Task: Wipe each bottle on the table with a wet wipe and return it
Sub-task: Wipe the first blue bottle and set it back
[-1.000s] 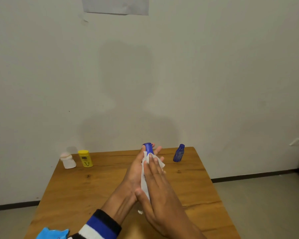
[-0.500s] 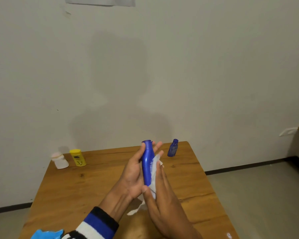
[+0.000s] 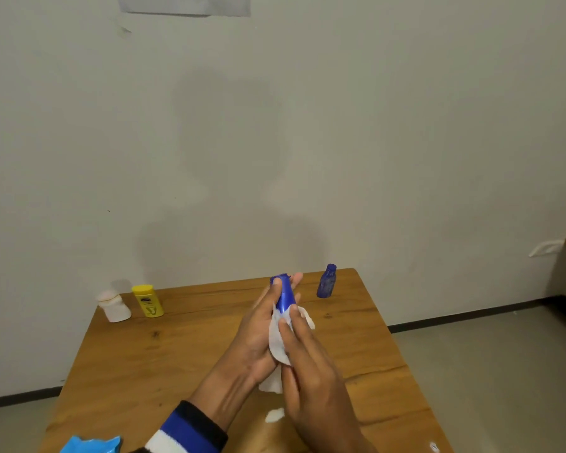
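Note:
My left hand (image 3: 255, 335) holds a tall blue bottle (image 3: 285, 294) above the wooden table (image 3: 144, 364), thumb up near its cap and fingers behind it. A white wet wipe (image 3: 279, 338) wraps the bottle's lower part. My right hand (image 3: 311, 371) presses the wipe against the bottle with its fingers around it. A small dark blue bottle (image 3: 325, 282) stands at the table's far right. A yellow bottle (image 3: 148, 301) and a white bottle (image 3: 114, 306) stand at the far left.
A blue wipe packet (image 3: 90, 444) lies at the table's near left corner. A small white scrap (image 3: 274, 415) lies on the table under my hands. The wall rises right behind the table, and bare floor lies to the right.
My right hand has slid the wipe down the blue bottle toward its base, so the upper part now shows. The camera view shifted slightly.

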Available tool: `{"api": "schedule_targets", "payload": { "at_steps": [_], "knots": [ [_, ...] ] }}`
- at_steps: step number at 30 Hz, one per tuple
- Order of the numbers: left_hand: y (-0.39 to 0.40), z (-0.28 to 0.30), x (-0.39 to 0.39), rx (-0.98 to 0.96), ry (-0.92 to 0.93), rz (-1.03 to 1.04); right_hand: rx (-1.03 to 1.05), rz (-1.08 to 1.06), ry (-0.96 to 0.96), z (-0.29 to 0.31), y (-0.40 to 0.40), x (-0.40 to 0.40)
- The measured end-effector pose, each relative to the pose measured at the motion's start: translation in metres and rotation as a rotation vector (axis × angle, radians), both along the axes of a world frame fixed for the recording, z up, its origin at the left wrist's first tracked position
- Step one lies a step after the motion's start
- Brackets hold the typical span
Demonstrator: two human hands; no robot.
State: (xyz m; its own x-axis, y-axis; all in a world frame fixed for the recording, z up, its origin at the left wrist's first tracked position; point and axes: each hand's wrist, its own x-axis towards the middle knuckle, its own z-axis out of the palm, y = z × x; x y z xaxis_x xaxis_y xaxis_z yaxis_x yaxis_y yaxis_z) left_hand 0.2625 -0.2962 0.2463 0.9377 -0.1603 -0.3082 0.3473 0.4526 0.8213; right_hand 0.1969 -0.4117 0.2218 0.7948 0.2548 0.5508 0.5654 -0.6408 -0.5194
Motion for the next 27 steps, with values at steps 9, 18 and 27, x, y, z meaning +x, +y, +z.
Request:
{"api": "schedule_targets", "payload": {
  "at_steps": [9,18,27],
  "knots": [
    [0.026,-0.01,-0.01,0.372,-0.316,0.016,1.132,-0.216,0.631,0.022,-0.058,0.05],
    [0.011,-0.003,-0.016,0.674,-0.604,-0.058,0.42,0.344,0.422,0.072,-0.033,0.04],
    [0.012,0.009,-0.021,0.628,-0.668,0.057,0.163,0.059,0.133,0.053,-0.034,0.046]
  ]
}}
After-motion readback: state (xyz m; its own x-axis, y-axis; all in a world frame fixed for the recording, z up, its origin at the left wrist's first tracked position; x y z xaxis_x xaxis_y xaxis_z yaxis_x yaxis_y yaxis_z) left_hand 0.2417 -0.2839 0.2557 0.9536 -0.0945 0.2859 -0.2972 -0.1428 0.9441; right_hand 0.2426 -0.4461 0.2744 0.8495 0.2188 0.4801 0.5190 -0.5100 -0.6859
